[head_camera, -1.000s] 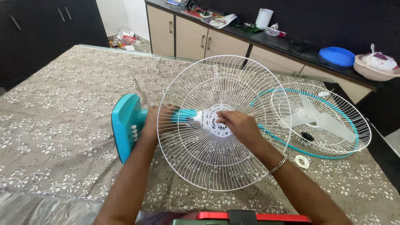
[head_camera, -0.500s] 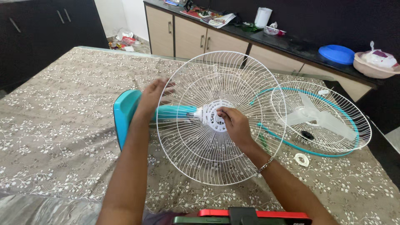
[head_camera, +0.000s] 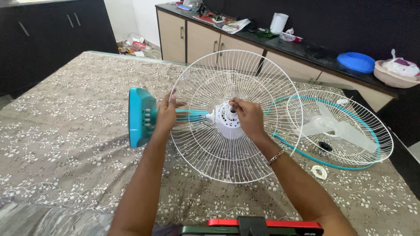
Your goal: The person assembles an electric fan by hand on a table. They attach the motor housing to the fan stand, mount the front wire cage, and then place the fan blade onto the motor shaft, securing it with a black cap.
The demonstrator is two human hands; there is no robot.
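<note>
Patterned brown cloth covers the table (head_camera: 65, 131); dark cabinets and a cluttered counter (head_camera: 306, 46) run along the far wall. Near the table's middle the teal fan body (head_camera: 141, 116) lies on its side, its white wire guard (head_camera: 232, 116) standing on edge against the cloth.

My left hand (head_camera: 165, 114) is closed over the guard's left rim, fingers hooked through the wires beside the teal neck. My right hand (head_camera: 246, 114) pinches the white plastic hub (head_camera: 226, 117) at the guard's centre, fingertips together on it. Hands are apart, one on each.

Risks as I judge them:
- guard balances on a thin rim; if my left hand slackens it could tip or roll toward the near edge.
- wires are thin; a hard twist at the hub could bend them or nip my fingers.
- second guard with the blade (head_camera: 339, 129) and a small white ring (head_camera: 319, 171) lie toward the right edge; a swing of my elbow could knock the ring off.
</note>
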